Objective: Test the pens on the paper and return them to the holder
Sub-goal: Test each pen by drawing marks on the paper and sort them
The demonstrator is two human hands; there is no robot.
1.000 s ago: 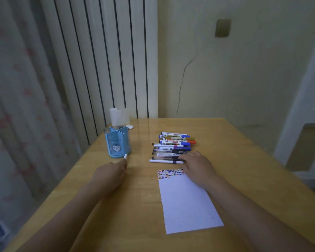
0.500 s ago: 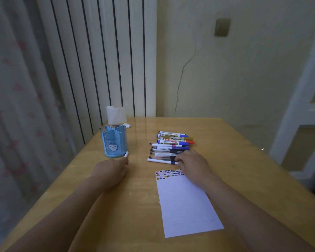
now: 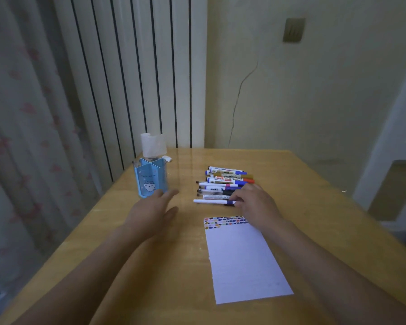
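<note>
We see the nearest white pen [image 3: 212, 201] lying crosswise on the tabletop [image 3: 314, 207] just beyond the paper [image 3: 244, 261], its long axis left-right. Our right hand [image 3: 256, 204] pinches its blue end, it seems. Our left hand [image 3: 154, 211], nearer the holder [image 3: 150, 180], now lies open; the small cap it held earlier is gone.
</note>
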